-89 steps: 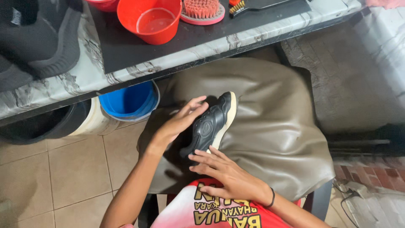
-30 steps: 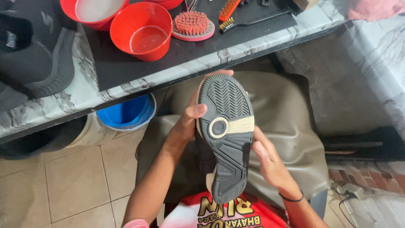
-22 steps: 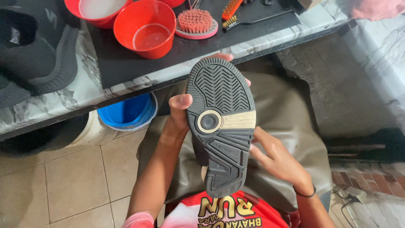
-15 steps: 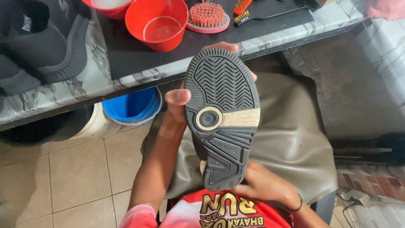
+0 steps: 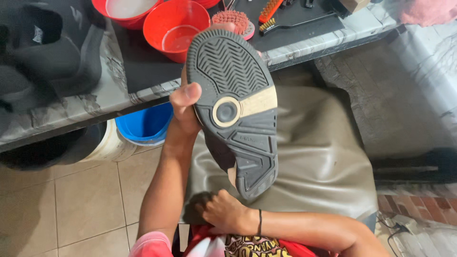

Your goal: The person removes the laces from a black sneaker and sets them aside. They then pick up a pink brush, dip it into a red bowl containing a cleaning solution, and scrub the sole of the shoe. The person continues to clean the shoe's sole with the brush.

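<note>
Tiled floor, marble bench (image 5: 109, 95) above: our left hand (image 5: 186, 110) is clamped on the shoe (image 5: 235, 107), sole up just right of that grip, right hand (image 5: 221, 209) loose on the lap below; we'd keep the thumb off the tread.

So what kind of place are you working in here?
Likely a home shoe-cleaning spot: brushes and red bowls on a marble-patterned table, with the left hand holding a shoe sole-up.
</note>
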